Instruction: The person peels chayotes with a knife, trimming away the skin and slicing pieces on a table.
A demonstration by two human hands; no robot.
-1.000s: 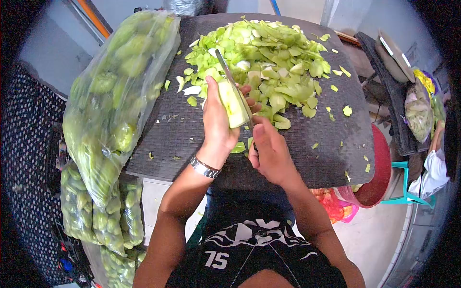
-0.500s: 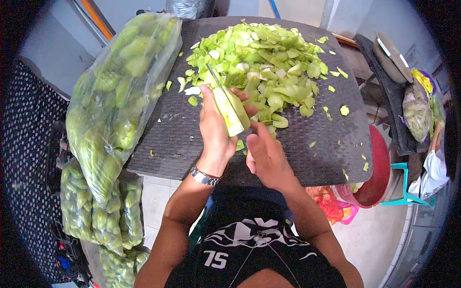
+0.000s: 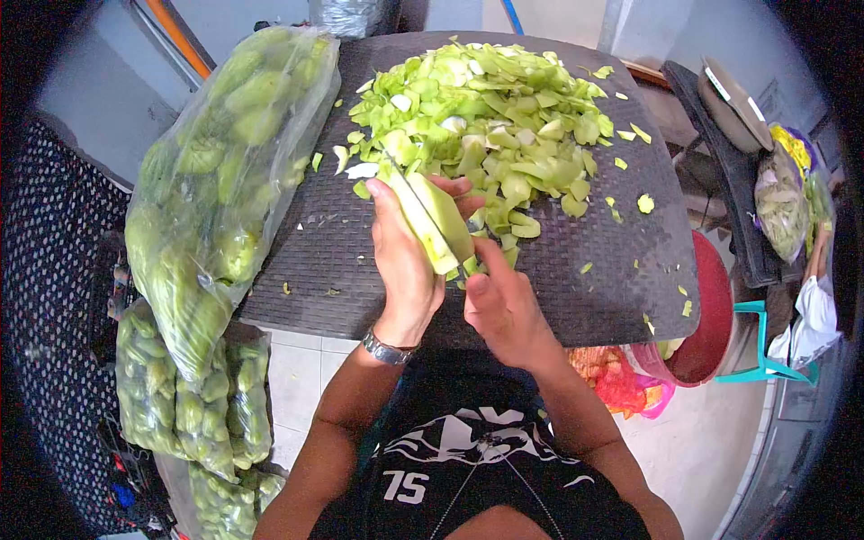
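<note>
My left hand (image 3: 402, 261) is wrapped round a pale green peeled vegetable, apparently a chayote (image 3: 446, 214), with the fingers behind it and the thumb along its left side. The thin dark blade of a knife (image 3: 423, 205) runs lengthwise through the cut in it. My right hand (image 3: 511, 310) is closed at the near end of the knife, its handle hidden in the fingers. Just beyond both hands, a large heap of pale green slices and peelings (image 3: 504, 117) lies on the dark woven-pattern table (image 3: 621, 297).
A long clear bag of whole chayotes (image 3: 225, 153) leans on the table's left edge. More filled bags (image 3: 202, 396) are stacked below it. At the right stand a red tub (image 3: 706, 315) and a teal stool (image 3: 765, 351). Loose scraps (image 3: 645, 206) dot the tabletop.
The knife has moved down and toward me, so less blade shows past the far end of the chayote. The right hand has dropped slightly with it, and the left hand has shifted a little.
</note>
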